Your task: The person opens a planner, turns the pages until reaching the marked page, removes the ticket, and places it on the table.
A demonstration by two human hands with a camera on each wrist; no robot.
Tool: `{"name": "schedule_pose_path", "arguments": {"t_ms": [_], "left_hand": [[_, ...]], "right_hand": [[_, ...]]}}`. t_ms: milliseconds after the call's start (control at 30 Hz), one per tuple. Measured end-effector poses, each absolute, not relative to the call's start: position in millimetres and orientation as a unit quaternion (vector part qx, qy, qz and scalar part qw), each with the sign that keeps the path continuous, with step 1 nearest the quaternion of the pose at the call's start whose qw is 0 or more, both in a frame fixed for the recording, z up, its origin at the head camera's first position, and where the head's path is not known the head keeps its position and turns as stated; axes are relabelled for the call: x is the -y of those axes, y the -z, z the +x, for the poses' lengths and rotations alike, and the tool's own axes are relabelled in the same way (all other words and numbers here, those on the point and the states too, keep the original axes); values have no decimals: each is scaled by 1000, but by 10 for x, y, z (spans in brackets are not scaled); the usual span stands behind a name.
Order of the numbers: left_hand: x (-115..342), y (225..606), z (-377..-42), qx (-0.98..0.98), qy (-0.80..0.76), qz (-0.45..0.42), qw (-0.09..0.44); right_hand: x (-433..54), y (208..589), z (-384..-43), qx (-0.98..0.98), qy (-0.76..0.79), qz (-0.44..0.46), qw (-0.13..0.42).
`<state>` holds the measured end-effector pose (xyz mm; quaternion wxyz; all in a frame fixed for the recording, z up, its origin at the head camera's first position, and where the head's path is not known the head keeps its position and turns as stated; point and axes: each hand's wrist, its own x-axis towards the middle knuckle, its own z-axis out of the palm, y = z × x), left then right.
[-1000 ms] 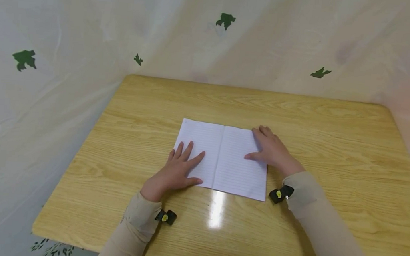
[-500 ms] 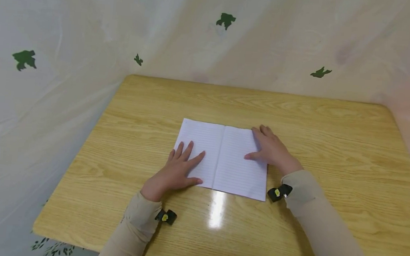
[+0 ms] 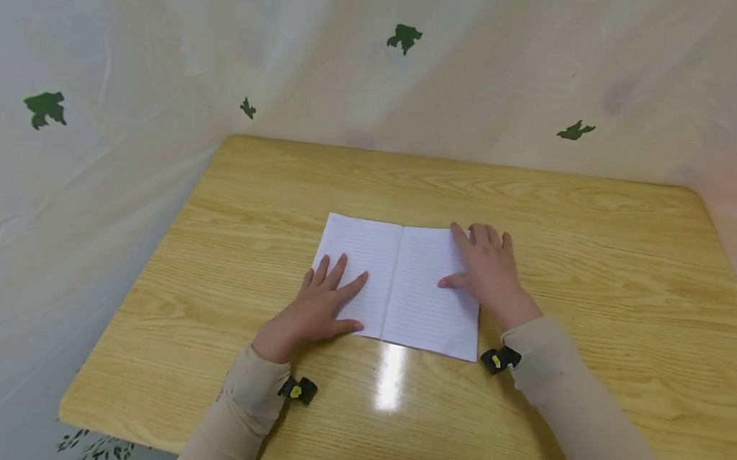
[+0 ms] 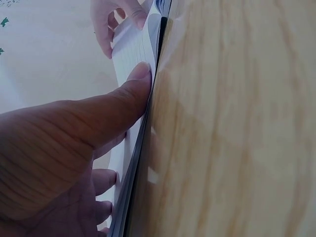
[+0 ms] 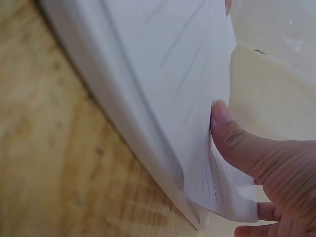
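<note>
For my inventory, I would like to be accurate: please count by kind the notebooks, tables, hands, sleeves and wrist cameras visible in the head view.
Notebook: 1
Table: 1
Hands: 2
Sleeves: 2
Wrist cameras: 2
Total: 8

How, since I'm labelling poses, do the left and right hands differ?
The left hand spreads its fingers over the left page; the right hand, fingers more bent, is at the outer edge of the right page. The left hand lies toward the near edge of the notebook, the right hand toward its far corner. Both touch its pages.
</note>
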<state>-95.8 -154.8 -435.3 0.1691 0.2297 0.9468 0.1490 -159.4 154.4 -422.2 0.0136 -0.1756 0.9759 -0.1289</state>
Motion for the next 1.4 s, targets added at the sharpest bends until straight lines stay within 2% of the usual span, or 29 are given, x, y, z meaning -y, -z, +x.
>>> {"name": "schedule_pose_path", "arguments": {"t_ms": [300, 500, 567, 833, 1400], "left_hand": [[1549, 4329, -938, -944, -169, 223, 173], [1549, 4341, -945, -944, -168, 224, 173], [1549, 4345, -947, -944, -169, 224, 171], [1544, 4341, -944, -944, -169, 227, 168], [1554, 4375, -949, -946, -177, 230, 147]], "right_hand": [[-1504, 4191, -1549, -978, 94, -185, -14], [-1439, 4169, -1478, -965, 130, -209, -90], [-1409, 4150, -1455, -962, 151, -206, -98], [-1313, 4093, -1368, -964, 213, -153, -36], [-1134, 4222, -1099, -942, 239, -228, 57]]}}
